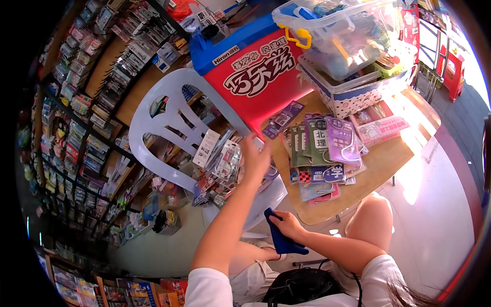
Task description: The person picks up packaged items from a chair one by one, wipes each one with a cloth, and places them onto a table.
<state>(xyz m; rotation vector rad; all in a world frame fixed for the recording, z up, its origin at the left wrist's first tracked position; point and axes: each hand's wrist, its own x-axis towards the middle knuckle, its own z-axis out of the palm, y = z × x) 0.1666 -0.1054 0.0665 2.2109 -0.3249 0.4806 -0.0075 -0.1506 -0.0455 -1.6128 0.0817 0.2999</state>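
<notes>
Gripping a dark blue cloth [287, 244], the right hand [287, 226] is curling its fingers around the upper edge, forearm angling in from the right. Farther off, the left hand [254, 156] is reaching over the edge of the pale chair [171, 118] beside loose packets [225, 166], its arm extending forward; blur is hiding how far its fingers are opening or whether they're holding anything. Beyond, flat packs [319, 140] are lying towards the left edge of the table [378, 171].

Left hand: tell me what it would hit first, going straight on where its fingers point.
Probably the red box, whose lower end shows just beyond the left hand; how far apart in depth they are is unclear.
</notes>
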